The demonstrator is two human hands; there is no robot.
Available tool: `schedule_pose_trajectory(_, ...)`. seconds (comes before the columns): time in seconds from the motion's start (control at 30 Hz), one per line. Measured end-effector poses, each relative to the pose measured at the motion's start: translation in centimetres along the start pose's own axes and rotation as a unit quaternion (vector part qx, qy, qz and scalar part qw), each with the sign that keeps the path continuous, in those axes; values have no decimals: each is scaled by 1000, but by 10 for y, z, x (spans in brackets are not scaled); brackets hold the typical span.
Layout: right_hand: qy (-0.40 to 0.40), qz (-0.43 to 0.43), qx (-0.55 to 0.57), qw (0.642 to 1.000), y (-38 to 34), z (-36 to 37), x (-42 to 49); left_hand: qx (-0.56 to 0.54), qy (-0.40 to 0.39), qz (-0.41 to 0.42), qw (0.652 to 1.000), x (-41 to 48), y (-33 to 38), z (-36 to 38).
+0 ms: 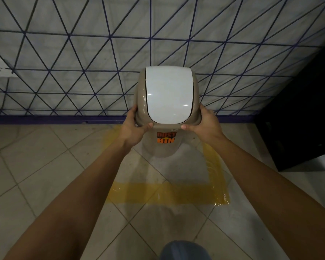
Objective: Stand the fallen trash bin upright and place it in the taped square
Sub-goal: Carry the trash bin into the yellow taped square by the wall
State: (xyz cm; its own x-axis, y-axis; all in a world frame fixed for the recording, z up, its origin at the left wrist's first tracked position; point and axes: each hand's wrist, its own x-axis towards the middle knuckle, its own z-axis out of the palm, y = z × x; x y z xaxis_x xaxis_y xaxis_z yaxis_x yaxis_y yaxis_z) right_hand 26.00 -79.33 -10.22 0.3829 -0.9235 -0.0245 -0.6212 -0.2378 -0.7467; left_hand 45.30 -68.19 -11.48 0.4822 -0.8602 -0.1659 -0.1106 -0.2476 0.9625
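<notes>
— What lies nearest us?
— The yellow taped square (169,193) on the floor tiles (36,166).
— And our hands?
— Our left hand (137,126) at nine o'clock and right hand (203,122) at three both grip the trash bin (166,147) lid rim; it stands upright within the square, the wall (64,53) at twelve.

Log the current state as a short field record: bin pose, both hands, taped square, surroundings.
bin: beige trash bin upright, white swing lid on top, orange "DUST BIN" sticker facing the camera
left hand: left hand grips the lid rim on its side
right hand: right hand grips the opposite side of the rim
taped square: yellow taped square on the tiled floor; bin base lies within its outline, towards the wall
contact with floor: cannot tell
surroundings: tiled wall with blue lines behind, dark cabinet at right
</notes>
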Motion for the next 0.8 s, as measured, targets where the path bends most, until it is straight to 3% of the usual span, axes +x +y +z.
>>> schedule_pose_trajectory(0.5, 4, -12, 11, 1000, -1, 2, -3, 92, 20, 34, 995, 10, 2, -2)
schedule_pose_trajectory(0.8, 2, -15, 8, 1000, 1, 0, 0, 85, 25, 14, 996, 10, 1, 1)
